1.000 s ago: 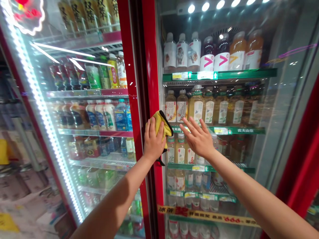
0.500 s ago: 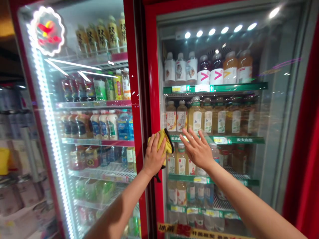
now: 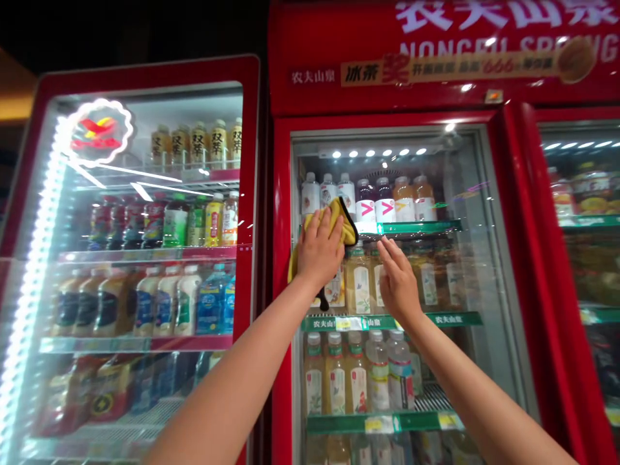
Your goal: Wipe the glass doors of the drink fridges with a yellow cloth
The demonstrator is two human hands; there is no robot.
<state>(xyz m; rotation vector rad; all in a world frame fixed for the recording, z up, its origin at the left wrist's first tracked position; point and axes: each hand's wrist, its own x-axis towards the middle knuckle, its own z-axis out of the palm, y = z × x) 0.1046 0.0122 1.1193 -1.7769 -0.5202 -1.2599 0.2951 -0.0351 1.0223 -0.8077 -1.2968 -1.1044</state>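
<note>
My left hand (image 3: pixel 320 252) presses a yellow cloth (image 3: pixel 343 226) with black edging against the glass door (image 3: pixel 465 271) of a red drinks fridge, near the left side of its frame. Its fingers are spread over the cloth, and a black tag hangs below. To the right, my right hand (image 3: pixel 401 281) is raised before the same door with nothing in it, fingers stretched out and thumb side hidden. Whether its palm touches the glass I cannot tell. Behind the door, bottles (image 3: pixel 361 281) stand on shelves with green price strips (image 3: pixel 421 227).
On the left, a second lit fridge (image 3: pixel 249 161) holds rows of bottles (image 3: pixel 167 300). Another glass-fronted section (image 3: pixel 588 271) begins at the right, past a red upright (image 3: pixel 537 271). A red header (image 3: pixel 310 39) with white lettering and a paper strip (image 3: pixel 450 70) runs above the doors.
The view has tilted up, bringing the fridge header in. My left hand has slid the cloth up and right, from the red frame onto the glass. My right hand's fingers have drawn closer together.
</note>
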